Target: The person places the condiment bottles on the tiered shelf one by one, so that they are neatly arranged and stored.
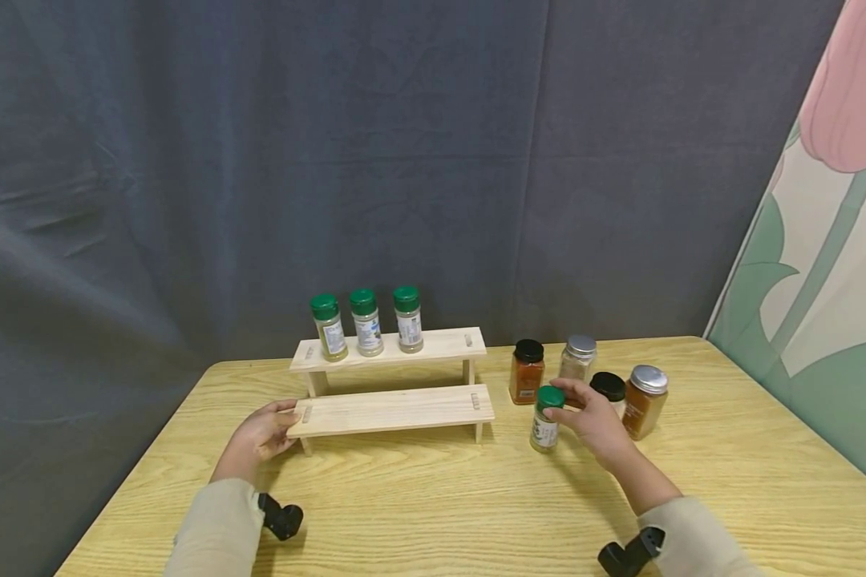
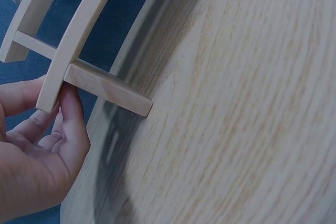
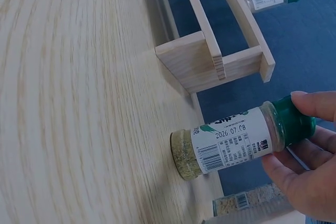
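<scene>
My left hand (image 1: 261,433) pinches the left end of the lower shelf of a two-tier wooden rack (image 1: 397,410); in the left wrist view, the thumb and fingers take the board's end (image 2: 55,85) beside its leg. With my right hand (image 1: 590,418) I grip a green-capped spice jar (image 3: 228,141) around its cap. Dried greenish flakes show through its glass below a white label. It stands upright close over the table, right of the rack. Three similar green-capped jars (image 1: 369,324) stand in a row on the upper shelf, toward its left and middle.
Behind and around my right hand are a black-lidded jar of red spice (image 1: 527,373), a silver-lidded jar (image 1: 578,357), another black-lidded jar (image 1: 609,389) and a silver-lidded brown jar (image 1: 645,402). A dark curtain (image 1: 404,160) hangs behind the wooden table (image 1: 404,505).
</scene>
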Motion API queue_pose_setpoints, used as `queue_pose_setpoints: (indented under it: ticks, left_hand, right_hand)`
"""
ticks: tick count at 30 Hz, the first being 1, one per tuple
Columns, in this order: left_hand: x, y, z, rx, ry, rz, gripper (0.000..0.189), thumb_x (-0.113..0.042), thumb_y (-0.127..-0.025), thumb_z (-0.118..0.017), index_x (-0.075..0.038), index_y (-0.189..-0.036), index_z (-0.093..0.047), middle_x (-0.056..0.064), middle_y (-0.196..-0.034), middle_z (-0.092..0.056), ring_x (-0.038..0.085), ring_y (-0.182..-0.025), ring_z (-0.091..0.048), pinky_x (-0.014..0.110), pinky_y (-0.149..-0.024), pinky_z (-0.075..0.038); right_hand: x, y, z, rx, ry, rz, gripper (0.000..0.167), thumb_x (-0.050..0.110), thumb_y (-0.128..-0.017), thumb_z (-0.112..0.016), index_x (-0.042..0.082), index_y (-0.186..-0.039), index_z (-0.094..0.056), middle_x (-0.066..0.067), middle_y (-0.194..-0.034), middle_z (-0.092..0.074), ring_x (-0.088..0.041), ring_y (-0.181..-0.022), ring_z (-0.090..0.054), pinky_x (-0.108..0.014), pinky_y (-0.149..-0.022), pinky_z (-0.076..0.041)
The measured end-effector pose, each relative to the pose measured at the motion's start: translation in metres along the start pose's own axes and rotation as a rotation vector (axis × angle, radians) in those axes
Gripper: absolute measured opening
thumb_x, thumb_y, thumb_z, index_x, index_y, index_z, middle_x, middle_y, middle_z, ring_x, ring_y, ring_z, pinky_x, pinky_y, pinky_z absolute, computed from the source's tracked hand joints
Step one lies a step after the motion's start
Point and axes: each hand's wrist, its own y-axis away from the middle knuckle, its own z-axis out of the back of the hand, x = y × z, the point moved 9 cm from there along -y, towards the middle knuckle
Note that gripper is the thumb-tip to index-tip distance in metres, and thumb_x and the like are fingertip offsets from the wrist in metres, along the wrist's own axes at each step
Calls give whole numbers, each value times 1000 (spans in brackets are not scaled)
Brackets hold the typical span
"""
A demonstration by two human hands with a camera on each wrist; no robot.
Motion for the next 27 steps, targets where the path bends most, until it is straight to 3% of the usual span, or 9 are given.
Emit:
queue_pose_setpoints:
  ticks: [10,16,27]
  left_hand:
    - [-1,-2,0,-27,-19,9,52,1,-87,-46,8,-130,-19,6,-82,-51,10,-65,-55,21,-55,-41]
    - [0,-2,3,-38,-55,12,50,1,-87,-45,9,-130,-20,4,-76,-52,9,-61,-54,20,-54,-40]
    - [-2,1,2,-56,-48,4,51,2,-86,-46,10,-130,-21,7,-84,-51,10,-65,-56,22,-57,-42]
  right_hand:
    - [2,-1,-2,-40,37,18,46,9,-80,-61,-6,-119,-43,-22,-111,-49,-33,-104,-44,-31,-78,-41]
    - [4,-3,-5,-29,38,9,48,13,-79,-62,-3,-120,-44,-21,-114,-48,-33,-108,-42,-40,-82,-38]
    - [26,-9,-10,-12,11,44,48,13,-79,-63,0,-121,-45,-20,-116,-49,-33,-109,-43,-42,-83,-39]
